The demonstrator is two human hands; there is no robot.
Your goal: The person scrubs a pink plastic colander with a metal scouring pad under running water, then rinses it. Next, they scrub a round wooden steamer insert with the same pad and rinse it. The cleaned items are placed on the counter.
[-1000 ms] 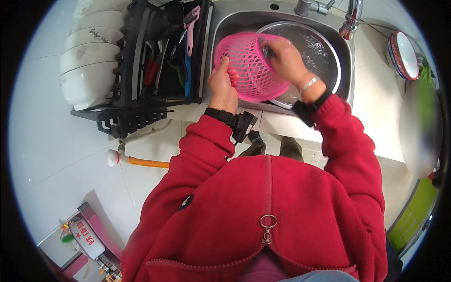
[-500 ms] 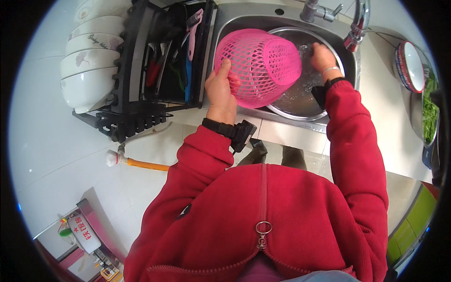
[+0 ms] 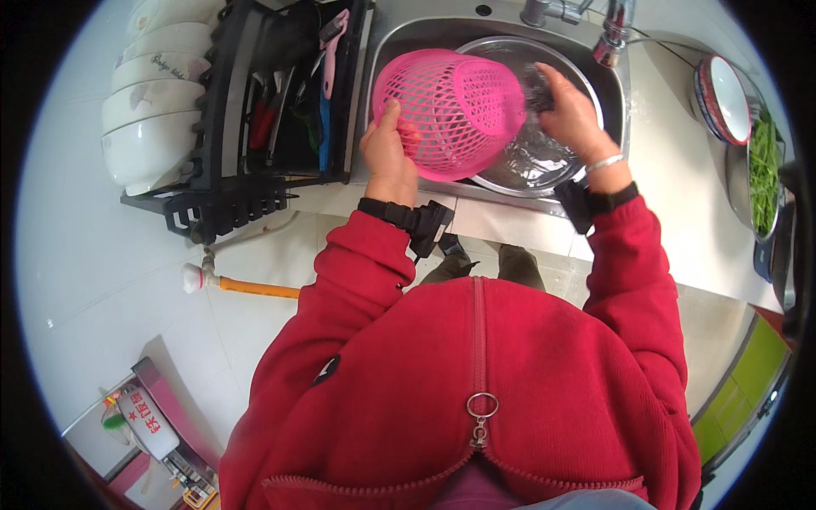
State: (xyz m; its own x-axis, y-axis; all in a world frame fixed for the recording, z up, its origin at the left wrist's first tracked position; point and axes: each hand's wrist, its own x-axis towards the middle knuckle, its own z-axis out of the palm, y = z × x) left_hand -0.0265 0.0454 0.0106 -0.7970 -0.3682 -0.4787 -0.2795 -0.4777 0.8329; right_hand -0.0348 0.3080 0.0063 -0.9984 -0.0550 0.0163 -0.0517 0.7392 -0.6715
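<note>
Pink mesh basket [image 3: 450, 110] is held tilted over the sink [image 3: 391, 51], gripped at its rim by the left hand [image 3: 389, 153]. Right hand [image 3: 571, 115] is pressed against a dark scouring pad [image 3: 537, 85] at the basket's far side. Steel basin [image 3: 544, 157] is seen below the basket. Black dish rack [image 3: 246, 153] with white bowls [image 3: 149, 110] is placed left of the sink.

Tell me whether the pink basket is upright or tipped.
Tipped. The pink basket lies on its side over the sink, its base facing right, its rim held by the left hand.
</note>
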